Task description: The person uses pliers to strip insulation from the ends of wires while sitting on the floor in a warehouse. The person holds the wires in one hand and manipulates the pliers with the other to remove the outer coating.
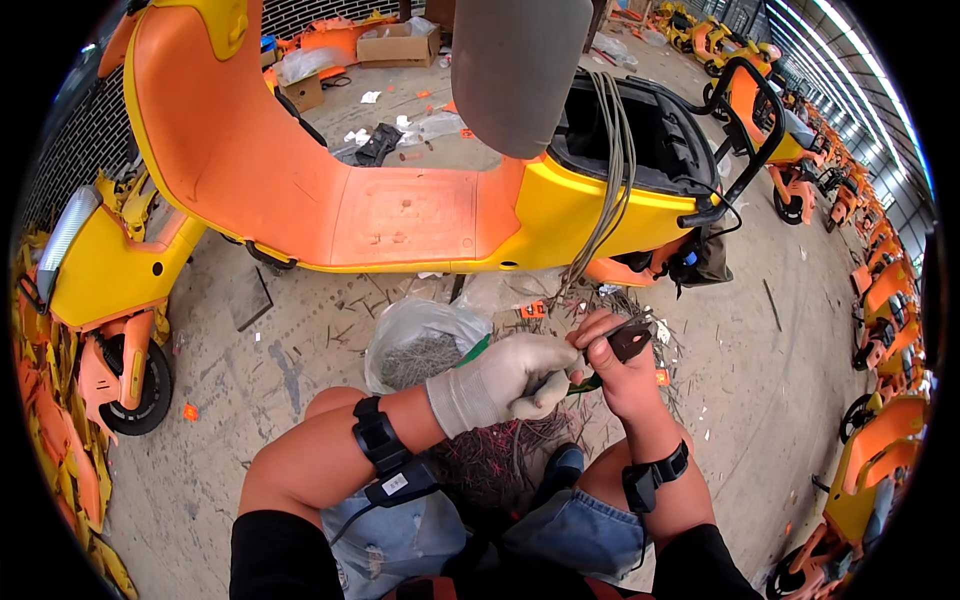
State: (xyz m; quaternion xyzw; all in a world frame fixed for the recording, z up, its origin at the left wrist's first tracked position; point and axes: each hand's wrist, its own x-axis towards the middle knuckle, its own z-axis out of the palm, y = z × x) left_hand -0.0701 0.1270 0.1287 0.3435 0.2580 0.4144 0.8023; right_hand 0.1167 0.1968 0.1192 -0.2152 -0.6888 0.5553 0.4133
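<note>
My left hand (525, 375) wears a pale work glove, its fingers curled and pinched beside my right fingertips. A thin grey cable (628, 324) runs out from between the hands to the upper right; its gloved end is mostly hidden. In my bare right hand (622, 371) is a dark flat tool (630, 341) with a hole in it, its exact kind unclear. Something green (586, 385) shows below the fingers. Just left of the glove stands a clear plastic bag (431, 322) of fine grey wire strands (421, 361). Beneath my hands lies a heap of dark and pinkish stripped sheathing (495, 454).
A yellow and orange scooter (405, 217) stands across the front, with a bundle of grey cables (616, 157) draped over its open seat compartment (645, 135). Another scooter (112, 255) is at left. Rows of scooters (885, 300) line the right. Cardboard boxes (397, 49) sit behind.
</note>
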